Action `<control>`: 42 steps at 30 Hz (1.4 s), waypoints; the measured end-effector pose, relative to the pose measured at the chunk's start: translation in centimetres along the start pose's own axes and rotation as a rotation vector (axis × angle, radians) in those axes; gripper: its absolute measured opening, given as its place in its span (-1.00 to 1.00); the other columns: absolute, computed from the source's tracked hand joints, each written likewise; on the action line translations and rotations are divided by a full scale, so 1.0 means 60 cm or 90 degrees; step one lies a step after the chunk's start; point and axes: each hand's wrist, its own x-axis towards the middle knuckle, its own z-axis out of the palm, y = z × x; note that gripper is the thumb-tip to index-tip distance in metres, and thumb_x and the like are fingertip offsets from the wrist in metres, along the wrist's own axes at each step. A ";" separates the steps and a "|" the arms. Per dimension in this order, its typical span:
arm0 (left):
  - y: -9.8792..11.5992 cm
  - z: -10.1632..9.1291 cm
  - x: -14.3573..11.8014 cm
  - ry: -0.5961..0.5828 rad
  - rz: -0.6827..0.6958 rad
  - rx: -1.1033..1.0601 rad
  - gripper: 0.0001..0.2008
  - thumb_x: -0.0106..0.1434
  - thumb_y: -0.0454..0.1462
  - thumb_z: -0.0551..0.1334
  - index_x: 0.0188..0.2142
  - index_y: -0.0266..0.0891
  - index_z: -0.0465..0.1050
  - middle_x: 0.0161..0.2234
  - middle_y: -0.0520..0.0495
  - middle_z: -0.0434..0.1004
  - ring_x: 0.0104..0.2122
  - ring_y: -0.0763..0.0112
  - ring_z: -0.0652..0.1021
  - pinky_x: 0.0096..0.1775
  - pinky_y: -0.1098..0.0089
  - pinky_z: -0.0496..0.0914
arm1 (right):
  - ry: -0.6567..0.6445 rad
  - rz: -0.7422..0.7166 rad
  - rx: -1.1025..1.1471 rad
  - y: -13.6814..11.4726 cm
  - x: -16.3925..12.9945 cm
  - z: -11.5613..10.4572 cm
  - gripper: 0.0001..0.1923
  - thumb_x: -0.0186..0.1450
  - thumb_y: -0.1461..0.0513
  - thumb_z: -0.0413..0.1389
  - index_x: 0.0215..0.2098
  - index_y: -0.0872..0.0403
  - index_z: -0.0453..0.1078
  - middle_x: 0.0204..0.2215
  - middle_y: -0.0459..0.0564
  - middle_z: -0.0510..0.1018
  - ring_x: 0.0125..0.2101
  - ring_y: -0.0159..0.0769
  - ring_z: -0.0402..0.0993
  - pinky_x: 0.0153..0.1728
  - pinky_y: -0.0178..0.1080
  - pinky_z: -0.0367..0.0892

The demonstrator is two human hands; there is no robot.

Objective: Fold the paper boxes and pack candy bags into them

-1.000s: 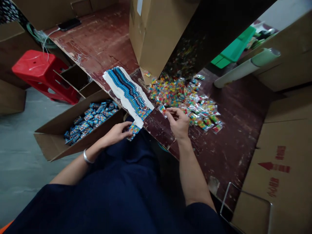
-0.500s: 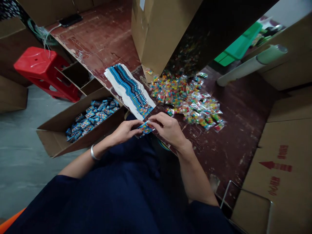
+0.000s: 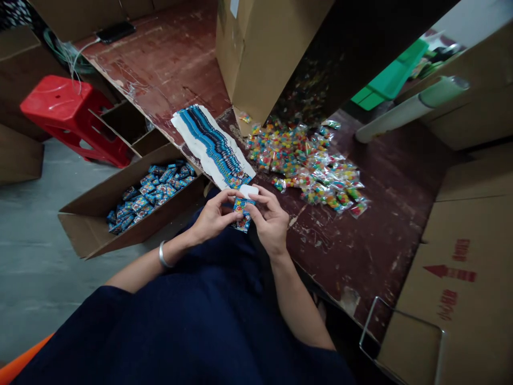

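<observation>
Left hand (image 3: 211, 216): fingers closed on the left edge of a small blue printed packet (image 3: 242, 213), thumb on top; probably steadying it.
Right hand (image 3: 269, 216): fingertips pinch the same packet from the right, near its white top flap; grip looks suited to folding or sealing that flap, though I cannot tell which.
Packet position: between both sets of fingertips, above the lap, just short of the table edge.
Flat card stack (image 3: 212, 147): fanned blue-and-white strip just beyond the fingertips, overlapped so single pieces lift off easily.
Candy bags (image 3: 308, 160): loose pile of clear bags, beyond and right of the right fingers, spilling from a tipped carton (image 3: 256, 53).
Open box (image 3: 132, 203): left of the left fingers, below table level, holding finished blue packets; handy for dropping.
Surface: worn dark-red table (image 3: 360, 235), scratched, paint flaking.
Room: grey floor, red stool (image 3: 68, 117) far left, cartons all round, phone (image 3: 115, 31) on cable at far edge.
</observation>
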 end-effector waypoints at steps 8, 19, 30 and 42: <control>0.001 0.005 -0.003 0.071 0.029 0.057 -0.61 0.15 -0.21 0.49 -0.11 -0.23 0.42 -0.17 0.00 0.43 -0.32 0.53 0.53 -0.31 0.55 0.48 | 0.051 -0.006 -0.020 0.001 -0.002 0.021 -0.83 0.38 0.10 0.26 -0.16 0.02 0.54 -0.17 0.02 0.68 -0.15 -0.19 0.65 -0.06 -0.14 0.57; 0.018 0.004 -0.002 0.114 0.012 -0.001 -0.45 0.06 -0.23 0.53 -0.06 -0.17 0.29 -0.25 0.10 0.38 -0.48 0.66 0.48 -0.40 0.60 0.46 | 0.000 0.000 0.097 -0.021 0.022 0.020 -0.78 0.32 0.06 0.32 -0.34 0.00 0.50 -0.27 -0.01 0.68 -0.20 -0.19 0.64 -0.11 -0.13 0.56; 0.014 -0.015 -0.004 0.080 0.068 0.144 -0.47 0.15 -0.36 0.43 0.10 -0.17 0.37 -0.19 -0.01 0.44 -0.39 0.54 0.54 -0.33 0.52 0.51 | -0.087 0.163 0.044 -0.048 0.063 -0.002 -0.77 0.18 0.09 0.40 -0.43 0.06 0.55 -0.48 -0.09 0.61 -0.47 -0.34 0.45 -0.39 -0.26 0.38; 0.030 -0.025 -0.004 0.032 0.008 0.093 -0.51 0.16 -0.23 0.48 0.09 -0.17 0.51 -0.12 -0.07 0.58 -0.40 0.49 0.61 -0.33 0.49 0.54 | -0.114 0.055 0.029 -0.031 0.055 0.005 -0.72 0.31 0.04 0.31 -0.44 0.05 0.51 -0.37 -0.05 0.64 -0.34 -0.28 0.55 -0.24 -0.19 0.47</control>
